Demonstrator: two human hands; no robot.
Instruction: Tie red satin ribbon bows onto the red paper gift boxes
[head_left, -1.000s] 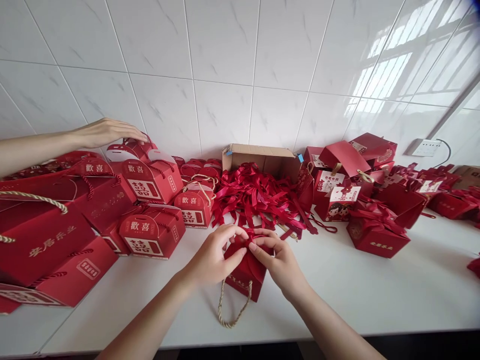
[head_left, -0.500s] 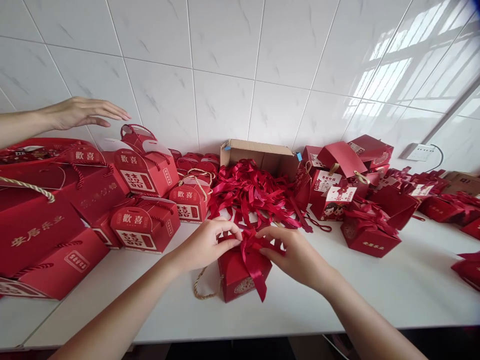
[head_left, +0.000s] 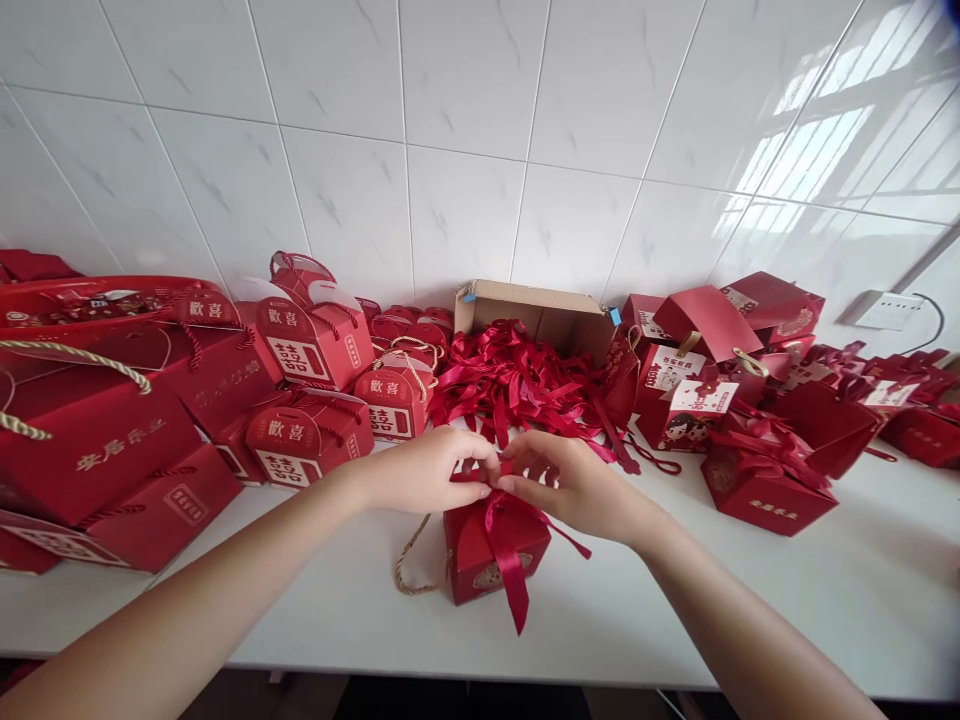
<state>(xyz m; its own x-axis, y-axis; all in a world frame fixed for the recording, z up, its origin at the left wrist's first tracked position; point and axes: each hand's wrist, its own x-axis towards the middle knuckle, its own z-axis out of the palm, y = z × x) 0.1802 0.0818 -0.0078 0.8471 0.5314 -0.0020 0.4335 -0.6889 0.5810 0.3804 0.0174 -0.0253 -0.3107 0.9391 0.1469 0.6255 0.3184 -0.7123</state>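
A small red gift box stands on the white table near its front edge. Over its top my left hand and my right hand meet, thumbs and fingers pinched together on a red ribbon. One ribbon tail hangs down the box's front, and another sticks out to the right under my right hand. The knot or loop itself is hidden by my fingers. A twisted gold cord handle droops from the box's left side onto the table.
Behind my hands, a cardboard carton spills loose red ribbons. Red boxes with rope handles crowd the left, beside a red tray. Ribbon-tied boxes stand at right. A socket strip is on the tiled wall.
My hands have drawn together over the box top, and the front ribbon tail hangs lower. Another person's hand at the upper left has left the view. The view has shifted slightly.
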